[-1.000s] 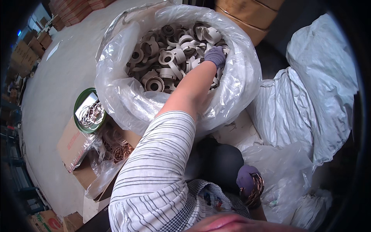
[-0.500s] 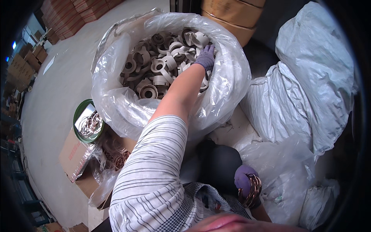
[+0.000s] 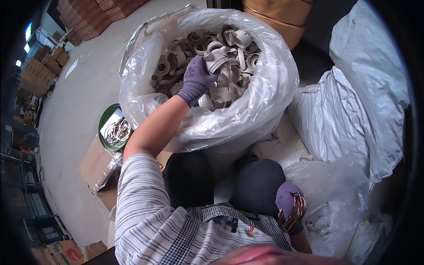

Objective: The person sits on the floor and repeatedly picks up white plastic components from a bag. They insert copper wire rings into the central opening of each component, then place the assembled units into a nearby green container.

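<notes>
My left hand (image 3: 198, 78), in a purple knitted glove, is closed on a grey plastic fitting (image 3: 216, 58) with a ring-shaped end. It reaches into a large sack lined with clear plastic (image 3: 278, 75), over a heap of similar grey plastic fittings (image 3: 221, 95). Low on the right, beside my knee, my right hand (image 3: 287, 196) is curled in a purple glove. A bunch of thin copper-coloured rings (image 3: 295, 213) is looped at that hand, and its fingertips are mostly hidden.
A green round tub (image 3: 104, 140) with metal rings stands left of the sack, beside an open cardboard box (image 3: 95, 164). White woven sacks (image 3: 335, 115) and a clear plastic bag (image 3: 327, 185) lie on the right. A brown drum (image 3: 278, 17) stands behind; stacked cartons (image 3: 84, 17) are far left.
My left hand has moved from the right side of the heap toward its middle left and has taken hold of a grey fitting. My right hand stays by my knee with the rings.
</notes>
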`<state>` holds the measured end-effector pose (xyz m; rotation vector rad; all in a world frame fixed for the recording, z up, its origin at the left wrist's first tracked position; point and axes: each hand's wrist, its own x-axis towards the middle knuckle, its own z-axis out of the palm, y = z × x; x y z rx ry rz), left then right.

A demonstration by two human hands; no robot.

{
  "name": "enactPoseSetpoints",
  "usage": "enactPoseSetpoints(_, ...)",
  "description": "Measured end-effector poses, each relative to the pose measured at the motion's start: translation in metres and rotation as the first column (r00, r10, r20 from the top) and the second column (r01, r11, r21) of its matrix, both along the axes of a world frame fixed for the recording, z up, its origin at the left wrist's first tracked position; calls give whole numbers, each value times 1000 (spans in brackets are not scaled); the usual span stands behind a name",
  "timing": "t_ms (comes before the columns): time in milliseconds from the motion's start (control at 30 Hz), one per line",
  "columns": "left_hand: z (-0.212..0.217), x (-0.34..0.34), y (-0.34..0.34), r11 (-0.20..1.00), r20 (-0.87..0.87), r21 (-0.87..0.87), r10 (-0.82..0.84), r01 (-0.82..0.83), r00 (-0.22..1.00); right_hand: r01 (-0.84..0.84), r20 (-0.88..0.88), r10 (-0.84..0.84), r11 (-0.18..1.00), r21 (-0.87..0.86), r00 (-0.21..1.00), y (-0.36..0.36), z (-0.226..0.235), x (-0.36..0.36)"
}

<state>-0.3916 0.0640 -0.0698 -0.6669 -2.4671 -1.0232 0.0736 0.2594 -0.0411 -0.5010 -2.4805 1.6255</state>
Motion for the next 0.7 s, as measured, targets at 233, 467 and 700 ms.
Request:
enactPoseSetpoints(233,57,31,-74,975,-428,188,193,-122,883,-36,-40,16,830,-557,999,-13,-12,-10)
enactPoseSetpoints(467,118,127,-57,834,267,516,-374,196,888,-66,-242,-128,748,-660,962,-16,6,-7)
enactPoseSetpoints(700,68,289,1,705,696,82,-547,705,466,69,-52,-119,822,-566,992,-1,45,-7)
